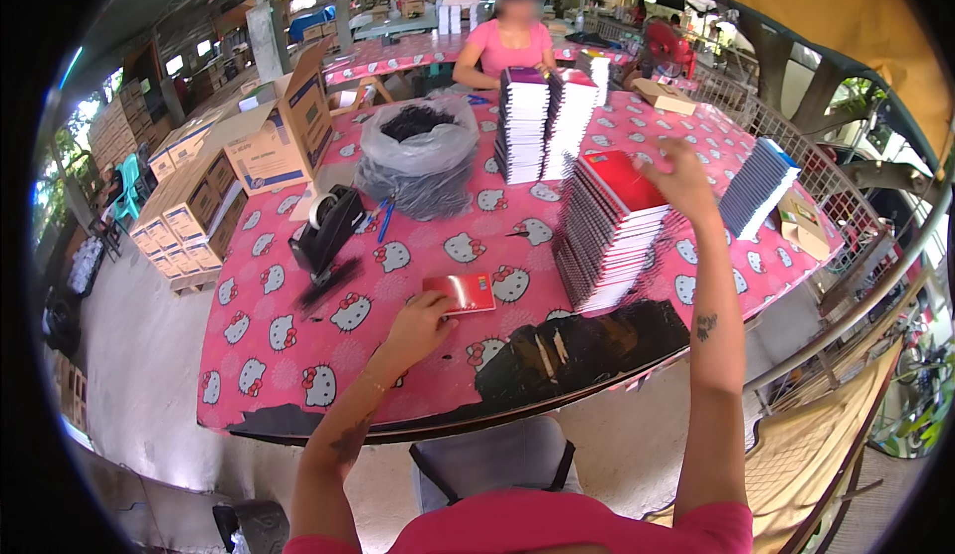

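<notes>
A single small red notebook (466, 293) lies flat on the table near its front edge. My left hand (422, 321) holds that notebook by its left side, fingers curled over the cover. To the right rises a tall stack of red-covered notebooks (612, 241), spines and white page edges facing out. Above the stack's top right corner is my right hand (684, 184), fingers apart and slightly blurred; I see nothing in it. Whether its fingertips touch the top cover, I cannot tell.
On the pink patterned table (408, 266) are a black tape dispenser (328, 231), blue pens (385, 220), a plastic bag of black material (418, 151), more notebook stacks (524, 126) and a dark-covered stack (759, 188). Cartons (274, 146) stand left. Another person (509, 42) works opposite.
</notes>
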`<control>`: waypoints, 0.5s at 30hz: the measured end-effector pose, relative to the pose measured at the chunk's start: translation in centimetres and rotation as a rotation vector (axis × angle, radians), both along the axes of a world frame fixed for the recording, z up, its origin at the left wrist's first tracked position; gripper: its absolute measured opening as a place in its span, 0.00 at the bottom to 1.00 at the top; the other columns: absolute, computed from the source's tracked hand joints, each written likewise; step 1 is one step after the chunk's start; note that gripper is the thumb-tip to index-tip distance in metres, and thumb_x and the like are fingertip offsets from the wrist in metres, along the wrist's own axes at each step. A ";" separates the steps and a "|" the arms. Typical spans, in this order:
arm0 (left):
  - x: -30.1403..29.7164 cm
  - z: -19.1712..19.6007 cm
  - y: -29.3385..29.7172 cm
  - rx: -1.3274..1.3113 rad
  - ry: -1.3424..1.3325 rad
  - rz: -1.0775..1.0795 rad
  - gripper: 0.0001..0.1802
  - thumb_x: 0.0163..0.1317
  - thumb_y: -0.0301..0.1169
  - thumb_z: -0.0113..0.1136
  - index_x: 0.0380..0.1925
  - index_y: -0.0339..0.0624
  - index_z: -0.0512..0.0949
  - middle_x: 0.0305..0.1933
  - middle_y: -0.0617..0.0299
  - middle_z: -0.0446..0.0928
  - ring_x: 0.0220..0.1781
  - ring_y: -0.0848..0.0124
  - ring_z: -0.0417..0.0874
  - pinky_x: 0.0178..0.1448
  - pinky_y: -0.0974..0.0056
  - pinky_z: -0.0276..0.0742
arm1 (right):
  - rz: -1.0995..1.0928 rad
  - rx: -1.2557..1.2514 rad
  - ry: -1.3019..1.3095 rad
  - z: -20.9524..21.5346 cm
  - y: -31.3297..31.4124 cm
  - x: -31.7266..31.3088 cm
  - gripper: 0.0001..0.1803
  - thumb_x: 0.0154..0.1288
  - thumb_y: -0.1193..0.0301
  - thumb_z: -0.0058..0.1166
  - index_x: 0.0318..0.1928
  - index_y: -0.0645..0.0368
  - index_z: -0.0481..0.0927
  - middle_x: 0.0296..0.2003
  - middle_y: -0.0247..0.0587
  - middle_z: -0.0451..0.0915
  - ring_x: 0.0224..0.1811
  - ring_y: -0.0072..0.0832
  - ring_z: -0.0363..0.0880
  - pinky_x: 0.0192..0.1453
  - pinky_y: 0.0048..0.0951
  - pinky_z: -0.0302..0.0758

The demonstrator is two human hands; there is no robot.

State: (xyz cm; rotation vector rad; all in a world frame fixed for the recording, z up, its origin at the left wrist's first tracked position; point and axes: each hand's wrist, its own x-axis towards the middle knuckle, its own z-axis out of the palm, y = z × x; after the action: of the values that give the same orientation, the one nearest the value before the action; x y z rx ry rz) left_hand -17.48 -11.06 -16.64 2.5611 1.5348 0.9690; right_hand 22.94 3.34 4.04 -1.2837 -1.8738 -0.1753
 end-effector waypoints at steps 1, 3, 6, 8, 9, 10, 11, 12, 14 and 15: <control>-0.7 -1.1 0.2 0.056 0.099 -0.007 0.20 0.54 0.25 0.63 0.49 0.38 0.78 0.49 0.52 0.79 0.48 0.53 0.81 0.51 0.57 0.79 | 0.115 0.067 0.126 0.9 -1.9 -1.4 0.23 0.58 0.62 0.65 0.51 0.63 0.81 0.50 0.55 0.79 0.51 0.47 0.79 0.58 0.36 0.73; -1.6 -2.9 0.4 0.166 0.295 -0.023 0.22 0.52 0.24 0.62 0.50 0.38 0.77 0.49 0.52 0.78 0.50 0.53 0.81 0.51 0.55 0.79 | 0.210 0.115 0.188 1.6 -6.6 -4.5 0.20 0.59 0.67 0.63 0.50 0.63 0.81 0.49 0.53 0.80 0.53 0.46 0.78 0.59 0.36 0.72; -1.9 -1.4 0.4 0.140 0.363 -0.081 0.24 0.50 0.22 0.60 0.51 0.37 0.76 0.48 0.52 0.78 0.48 0.54 0.81 0.51 0.55 0.79 | 0.494 0.028 0.242 -0.5 -12.7 -8.7 0.16 0.60 0.74 0.61 0.50 0.62 0.81 0.47 0.50 0.80 0.54 0.44 0.77 0.60 0.37 0.72; -1.3 -0.3 -0.2 0.176 0.291 -0.014 0.22 0.50 0.24 0.60 0.49 0.36 0.76 0.46 0.52 0.78 0.47 0.55 0.81 0.49 0.55 0.79 | 0.649 -0.065 0.174 -4.3 -14.3 -10.1 0.21 0.57 0.75 0.64 0.53 0.61 0.79 0.51 0.49 0.77 0.57 0.43 0.75 0.62 0.37 0.71; -0.9 0.5 -0.4 0.200 0.258 0.026 0.21 0.50 0.24 0.59 0.48 0.36 0.76 0.44 0.52 0.77 0.46 0.56 0.81 0.48 0.55 0.79 | 0.674 -0.111 0.195 -6.2 -14.8 -11.0 0.24 0.55 0.74 0.66 0.55 0.61 0.78 0.53 0.48 0.77 0.59 0.42 0.74 0.63 0.37 0.69; 0.3 1.6 -1.0 0.184 0.191 0.008 0.21 0.50 0.25 0.60 0.48 0.36 0.76 0.43 0.52 0.77 0.45 0.56 0.81 0.48 0.55 0.79 | 0.689 -0.155 0.215 -8.1 -15.2 -11.7 0.27 0.54 0.74 0.67 0.56 0.60 0.77 0.55 0.48 0.76 0.61 0.40 0.73 0.65 0.36 0.68; 1.9 2.7 -2.3 0.158 0.130 -0.004 0.20 0.51 0.25 0.60 0.48 0.36 0.76 0.42 0.53 0.77 0.45 0.56 0.81 0.47 0.55 0.79 | 0.689 -0.204 0.258 -10.4 -15.3 -12.3 0.30 0.52 0.74 0.69 0.58 0.60 0.76 0.56 0.49 0.74 0.62 0.40 0.72 0.65 0.36 0.67; 3.0 2.9 -3.5 0.129 0.066 -0.007 0.20 0.52 0.25 0.60 0.47 0.37 0.76 0.42 0.53 0.77 0.44 0.56 0.81 0.47 0.55 0.79 | 0.697 -0.260 0.297 -13.0 -15.4 -13.1 0.32 0.51 0.74 0.70 0.59 0.61 0.75 0.58 0.50 0.73 0.63 0.40 0.70 0.65 0.35 0.67; 4.6 1.0 -4.5 0.063 0.008 -0.106 0.18 0.54 0.25 0.61 0.48 0.37 0.77 0.42 0.53 0.78 0.44 0.54 0.80 0.48 0.53 0.78 | 0.657 -0.424 0.309 -18.1 -15.8 -13.7 0.26 0.52 0.76 0.69 0.53 0.60 0.79 0.49 0.49 0.78 0.52 0.37 0.78 0.54 0.32 0.74; 4.7 0.6 -4.5 0.036 -0.019 -0.161 0.18 0.56 0.25 0.61 0.48 0.38 0.77 0.43 0.53 0.78 0.43 0.53 0.80 0.49 0.51 0.78 | 0.620 -0.515 0.310 -20.6 -16.0 -13.1 0.24 0.52 0.76 0.68 0.52 0.60 0.80 0.47 0.48 0.79 0.48 0.37 0.80 0.51 0.31 0.75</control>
State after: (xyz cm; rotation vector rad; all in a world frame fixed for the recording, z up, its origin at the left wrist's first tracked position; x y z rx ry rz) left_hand -12.74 -15.60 -16.05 2.6421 1.2941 1.0071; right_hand 9.80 -12.63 -16.58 -0.9050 -2.0046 0.8296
